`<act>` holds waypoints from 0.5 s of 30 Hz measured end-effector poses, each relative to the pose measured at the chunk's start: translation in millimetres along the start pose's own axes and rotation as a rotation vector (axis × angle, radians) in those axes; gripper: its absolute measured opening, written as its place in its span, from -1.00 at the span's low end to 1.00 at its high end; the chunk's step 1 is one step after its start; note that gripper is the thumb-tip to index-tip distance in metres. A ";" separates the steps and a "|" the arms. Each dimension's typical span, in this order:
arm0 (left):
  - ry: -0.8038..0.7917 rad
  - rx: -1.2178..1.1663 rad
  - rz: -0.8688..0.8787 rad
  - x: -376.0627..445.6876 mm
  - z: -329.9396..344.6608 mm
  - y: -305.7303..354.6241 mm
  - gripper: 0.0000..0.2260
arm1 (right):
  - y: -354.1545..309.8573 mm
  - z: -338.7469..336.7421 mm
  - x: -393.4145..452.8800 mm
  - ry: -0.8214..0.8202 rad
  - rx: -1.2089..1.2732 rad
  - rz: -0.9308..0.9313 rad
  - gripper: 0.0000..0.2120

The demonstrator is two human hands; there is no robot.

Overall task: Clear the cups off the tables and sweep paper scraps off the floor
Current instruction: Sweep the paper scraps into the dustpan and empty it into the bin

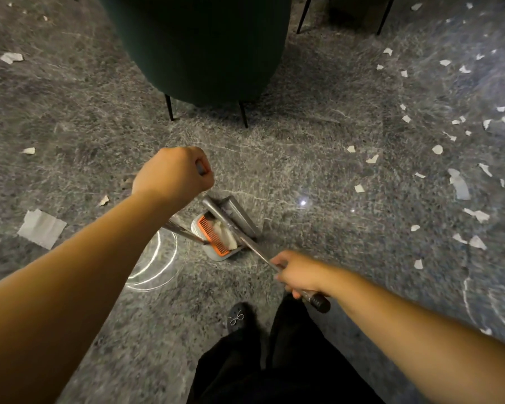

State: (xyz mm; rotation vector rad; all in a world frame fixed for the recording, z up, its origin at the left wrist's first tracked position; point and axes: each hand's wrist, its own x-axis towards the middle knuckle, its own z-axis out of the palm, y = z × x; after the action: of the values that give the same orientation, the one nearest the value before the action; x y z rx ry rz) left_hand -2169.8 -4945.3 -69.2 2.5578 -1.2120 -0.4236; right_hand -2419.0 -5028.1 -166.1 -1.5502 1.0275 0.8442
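Observation:
My left hand [171,173] grips the top of the dustpan's long handle. Below it the grey dustpan [216,253] stands on the grey stone floor, with an orange comb edge [213,236] and white paper inside. My right hand [299,272] holds the metal broom handle [254,246] near its black end cap [321,303]. The broom's grey head [239,214] lies against the dustpan's mouth. White paper scraps [458,183] are scattered over the floor to the right. A larger scrap [41,228] lies at the left. No cups are in view.
A dark green upholstered chair [199,45] on thin black legs stands straight ahead. More thin black legs [303,14] show at the top right. My black shoe [236,317] and dark trousers are at the bottom centre. Small scraps [11,57] lie at the far left.

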 end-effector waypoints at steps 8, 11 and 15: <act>-0.019 0.026 0.037 -20.9 1.9 1.9 -0.97 | 30.7 -22.6 -43.8 0.033 0.204 -0.004 -0.60; -0.020 0.028 0.056 -27.2 0.8 1.0 -0.97 | 42.9 -27.5 -61.2 0.060 0.311 0.021 -0.63; -0.021 0.012 0.069 -29.1 -0.9 11.6 -0.98 | 58.5 -37.3 -83.8 0.135 0.441 0.038 -0.64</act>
State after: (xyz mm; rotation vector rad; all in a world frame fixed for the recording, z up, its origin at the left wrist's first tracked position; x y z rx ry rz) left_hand -2195.1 -4929.5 -59.9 2.5190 -1.3097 -0.4302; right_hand -2504.9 -5053.9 -104.5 -1.2246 1.2485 0.4972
